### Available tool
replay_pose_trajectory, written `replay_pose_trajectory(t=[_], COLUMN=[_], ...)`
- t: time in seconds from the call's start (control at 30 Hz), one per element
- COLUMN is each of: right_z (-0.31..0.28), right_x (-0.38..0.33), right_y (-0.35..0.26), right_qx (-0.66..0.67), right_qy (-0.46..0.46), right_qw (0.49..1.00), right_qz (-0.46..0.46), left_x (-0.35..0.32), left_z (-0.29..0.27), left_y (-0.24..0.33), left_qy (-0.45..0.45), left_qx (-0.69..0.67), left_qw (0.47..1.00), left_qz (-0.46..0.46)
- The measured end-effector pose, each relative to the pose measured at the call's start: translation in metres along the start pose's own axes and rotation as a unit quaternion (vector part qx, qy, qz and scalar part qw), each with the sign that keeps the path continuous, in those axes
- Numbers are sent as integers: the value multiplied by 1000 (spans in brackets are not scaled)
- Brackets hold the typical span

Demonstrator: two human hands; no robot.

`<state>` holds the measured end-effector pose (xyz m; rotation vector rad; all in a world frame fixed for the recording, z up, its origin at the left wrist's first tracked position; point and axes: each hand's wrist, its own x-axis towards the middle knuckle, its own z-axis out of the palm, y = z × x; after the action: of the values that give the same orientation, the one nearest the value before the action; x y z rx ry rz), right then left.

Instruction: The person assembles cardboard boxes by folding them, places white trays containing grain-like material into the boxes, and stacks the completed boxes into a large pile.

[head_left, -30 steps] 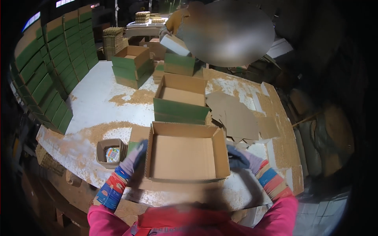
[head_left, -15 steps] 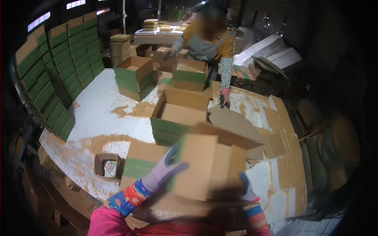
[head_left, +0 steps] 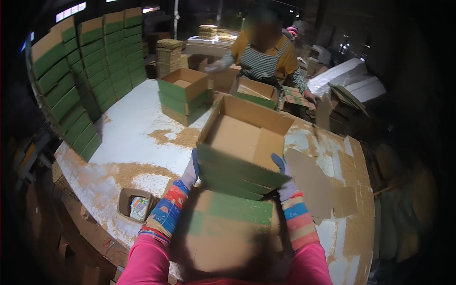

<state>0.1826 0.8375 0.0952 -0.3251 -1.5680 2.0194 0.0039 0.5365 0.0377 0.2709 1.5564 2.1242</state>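
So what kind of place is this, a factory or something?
Probably a box-making or packing workshop. Green-and-brown cartons are stacked in rows, more open ones sit on the worn white table, and another worker folds boxes while gloved hands, left and right, hold an open box.

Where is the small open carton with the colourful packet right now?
In the head view, the small carton sits low left on the worktable, just left of the left hand.

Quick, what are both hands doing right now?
Left hand: gloved, pressed to the left side of the open green-and-brown box, holding it.
Right hand: gloved, gripping the same box's right corner.
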Motion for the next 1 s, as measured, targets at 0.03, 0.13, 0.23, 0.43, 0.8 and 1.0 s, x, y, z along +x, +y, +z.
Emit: replay_pose_trajectory(t=[0.03,0.13,0.23,0.43,0.8,1.0], right_z=[7,12,13,72,130,144], right_x=[14,37,9,-194,-309,-313], right_y=[19,34,8,-45,-172,-135], right_qx=[108,50,-63,-371,-730,-715], right_qy=[-97,-75,23,32,-236,-55], right_qw=[985,983,998,909,599,622], right_qz=[94,161,13,-187,-229,-314], left_x=[-13,-80,-195,-346,-255,-164], left_z=[-2,0,-10,-30,-11,17], left_y=[8,42,53,5,164,184], left_qy=[45,140,-59,-352,-574,-304], left_qx=[-2,518,639,766,444,600], left_qw=[999,783,713,472,677,719], left_qz=[22,314,282,259,124,173])
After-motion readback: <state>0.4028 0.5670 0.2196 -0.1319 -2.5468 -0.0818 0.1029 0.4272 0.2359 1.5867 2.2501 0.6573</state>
